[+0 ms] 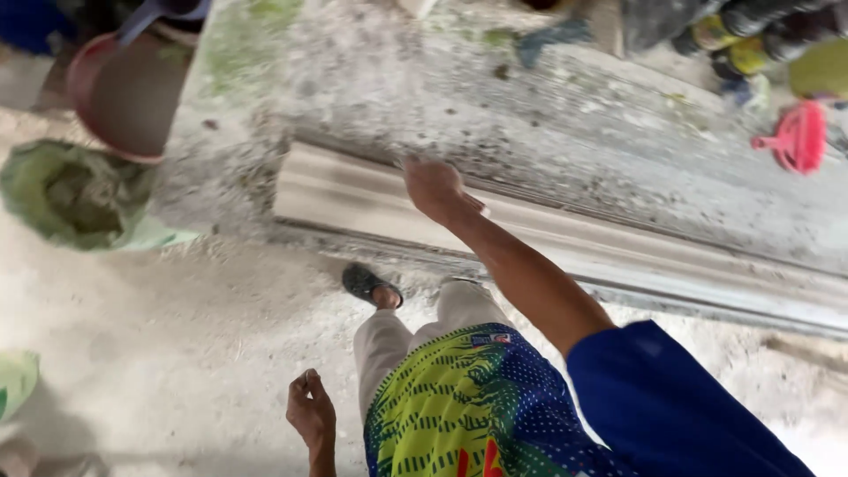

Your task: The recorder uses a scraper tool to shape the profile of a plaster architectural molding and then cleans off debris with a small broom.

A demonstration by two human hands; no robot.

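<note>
Long pale moulded strip (353,190) lies on speckled grey slab (574,124), running from 9 to 4 o'clock. Right hand (437,188) rests on strip's upper edge, fingers curled down, pressed together. Left hand (309,411) hangs at 7 o'clock, loosely curled, holding nothing visible. Red basin (84,75) at 10 o'clock, green sack (53,190) below it. Pink tool (799,137) at 2 o'clock.
</note>
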